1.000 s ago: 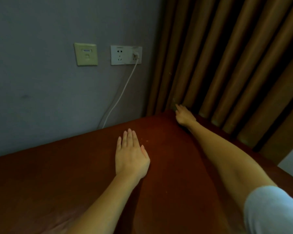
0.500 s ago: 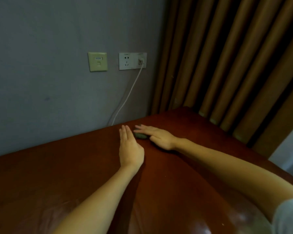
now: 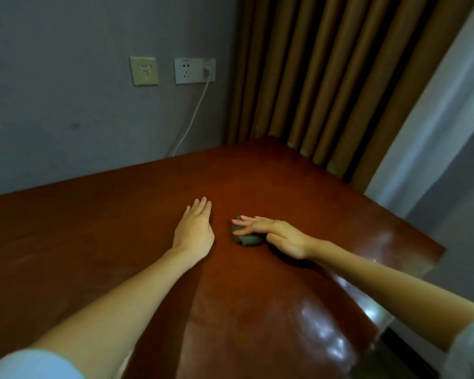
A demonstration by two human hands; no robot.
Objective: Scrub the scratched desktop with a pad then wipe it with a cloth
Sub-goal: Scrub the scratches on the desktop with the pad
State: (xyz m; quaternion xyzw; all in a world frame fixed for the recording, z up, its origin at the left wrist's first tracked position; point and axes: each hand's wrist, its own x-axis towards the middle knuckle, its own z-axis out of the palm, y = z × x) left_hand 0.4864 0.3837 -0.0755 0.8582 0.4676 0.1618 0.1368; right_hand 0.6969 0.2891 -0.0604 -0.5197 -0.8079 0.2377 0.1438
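My left hand [image 3: 195, 231] lies flat, palm down, on the dark red-brown desktop [image 3: 257, 296], fingers straight and pointing away from me. Just to its right, my right hand [image 3: 274, 233] rests on a small dark green scrubbing pad [image 3: 246, 237]. Its fingers stretch straight over the pad's far side, and the thumb lies at the pad's right end. Part of the pad is hidden under the fingers. No cloth is in view.
The desk's far edge meets a grey wall [image 3: 66, 105] with two socket plates [image 3: 195, 70] and a white cable [image 3: 192, 119] dropping behind the desk. Brown curtains [image 3: 340, 77] hang along the right side. The desk's right edge [image 3: 411, 222] drops to the floor.
My right hand came back from the far corner by the curtain with the green pad, passed close to the left hand, and now sits to its right. The left hand stayed flat.
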